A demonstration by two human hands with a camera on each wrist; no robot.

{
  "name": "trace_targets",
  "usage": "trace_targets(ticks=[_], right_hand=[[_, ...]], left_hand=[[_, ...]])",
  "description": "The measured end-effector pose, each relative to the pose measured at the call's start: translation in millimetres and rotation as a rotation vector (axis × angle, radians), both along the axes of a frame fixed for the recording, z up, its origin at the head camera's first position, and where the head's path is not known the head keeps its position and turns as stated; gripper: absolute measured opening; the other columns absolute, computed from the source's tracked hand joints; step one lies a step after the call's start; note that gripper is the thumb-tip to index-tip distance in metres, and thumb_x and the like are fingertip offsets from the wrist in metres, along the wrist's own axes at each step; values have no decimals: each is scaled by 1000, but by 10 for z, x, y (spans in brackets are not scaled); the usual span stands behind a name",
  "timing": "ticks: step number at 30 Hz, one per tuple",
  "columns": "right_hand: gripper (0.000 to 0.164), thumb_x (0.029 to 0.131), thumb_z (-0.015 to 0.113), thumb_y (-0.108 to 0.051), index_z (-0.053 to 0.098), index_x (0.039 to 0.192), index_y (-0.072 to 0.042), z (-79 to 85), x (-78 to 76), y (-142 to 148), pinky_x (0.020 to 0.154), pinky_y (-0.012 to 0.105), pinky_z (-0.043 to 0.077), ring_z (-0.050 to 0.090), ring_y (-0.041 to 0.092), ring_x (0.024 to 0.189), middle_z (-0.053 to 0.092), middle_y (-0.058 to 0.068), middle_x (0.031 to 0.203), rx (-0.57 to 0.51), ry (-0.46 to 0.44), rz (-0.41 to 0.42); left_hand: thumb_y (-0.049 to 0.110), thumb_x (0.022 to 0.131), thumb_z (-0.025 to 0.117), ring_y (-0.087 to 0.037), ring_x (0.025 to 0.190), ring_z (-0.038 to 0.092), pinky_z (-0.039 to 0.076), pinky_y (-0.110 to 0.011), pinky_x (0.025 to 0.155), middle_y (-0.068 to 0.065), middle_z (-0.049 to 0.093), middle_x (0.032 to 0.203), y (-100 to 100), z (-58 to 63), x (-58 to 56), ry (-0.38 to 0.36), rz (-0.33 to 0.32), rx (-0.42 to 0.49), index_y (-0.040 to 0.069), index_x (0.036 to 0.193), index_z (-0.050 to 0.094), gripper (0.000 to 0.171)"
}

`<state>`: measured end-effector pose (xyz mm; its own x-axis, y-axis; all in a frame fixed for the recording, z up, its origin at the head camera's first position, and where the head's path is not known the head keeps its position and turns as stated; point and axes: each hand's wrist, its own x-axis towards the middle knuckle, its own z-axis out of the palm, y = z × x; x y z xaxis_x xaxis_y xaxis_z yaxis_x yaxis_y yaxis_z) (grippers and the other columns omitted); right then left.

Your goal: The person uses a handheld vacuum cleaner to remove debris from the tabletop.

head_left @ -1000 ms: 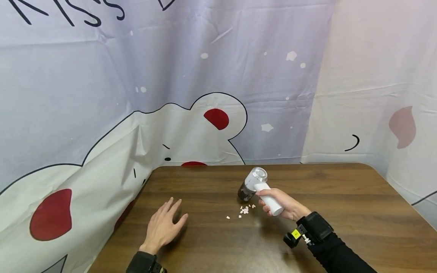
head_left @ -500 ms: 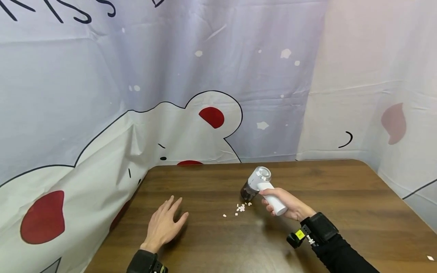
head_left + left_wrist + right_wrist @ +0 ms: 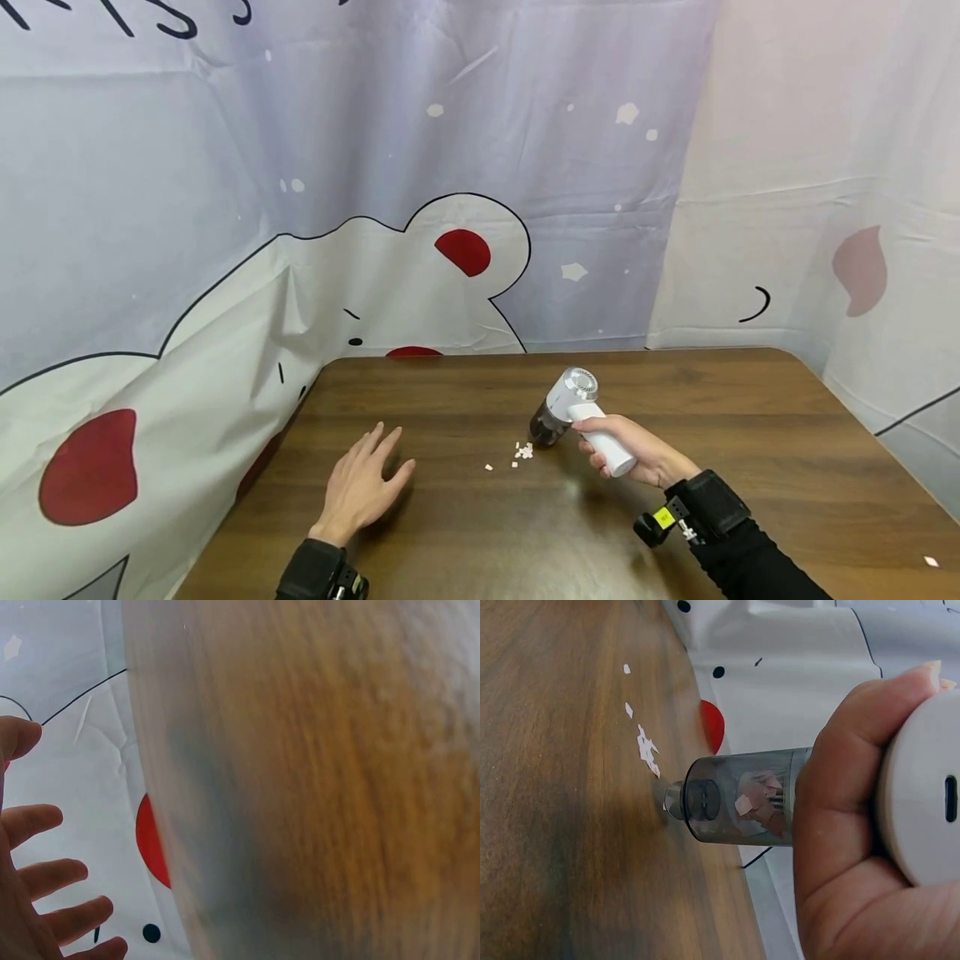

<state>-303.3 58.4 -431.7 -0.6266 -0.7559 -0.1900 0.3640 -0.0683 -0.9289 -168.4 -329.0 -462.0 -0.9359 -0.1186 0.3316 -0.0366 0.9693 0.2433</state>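
Note:
My right hand grips the handle of a white handheld vacuum cleaner, its silver vented end up. Its dark see-through dust cup slants down to the table, and in the right wrist view several paper scraps show inside. The nozzle is at the tabletop, close to the end of a little cluster of white paper scraps. To the left, my left hand is held palm down above the table with fingers spread, holding nothing. Only its fingers and part of the palm show in the left wrist view.
The wooden table spans the front, with a printed cloth backdrop behind its far edge. One stray white scrap lies far to the right. Another scrap lies left of the cluster.
Fewer scraps lie by the nozzle, and the cluster is smaller. The vacuum cleaner has shifted slightly right. The head view has turned a little right, bringing in the far-right scrap. My left hand keeps its pose.

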Motion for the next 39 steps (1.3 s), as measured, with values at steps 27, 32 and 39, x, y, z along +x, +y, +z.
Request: trace_targets(ticks=[27,32,39], right_hand=[[26,96,53,-21,39,106,-1,24,60,-118,46,18,44,51,5,55,53,1,75,2,3,59],[26,96,53,-21,39,106,-1,38,80,-131,46,18,44,51,5,55,53,1,75,-3,-5,68],[28,96,53,-20,38,108,0,19,108,-155,45,17,44,51,5,54,53,1,75,-5,-6,86]], left_hand=[[50,89,59,-38,130,40,34,-60,98,-16,41,145,-23,19,15,6,9,-1,17,139,52,61],[51,89,59,-38,130,40,34,-60,98,-16,41,145,-39,15,22,2,10,-5,18,140,52,61],[50,89,59,-39,129,41,34,-60,98,-17,42,144,-41,2,42,11,7,-8,17,139,52,60]])
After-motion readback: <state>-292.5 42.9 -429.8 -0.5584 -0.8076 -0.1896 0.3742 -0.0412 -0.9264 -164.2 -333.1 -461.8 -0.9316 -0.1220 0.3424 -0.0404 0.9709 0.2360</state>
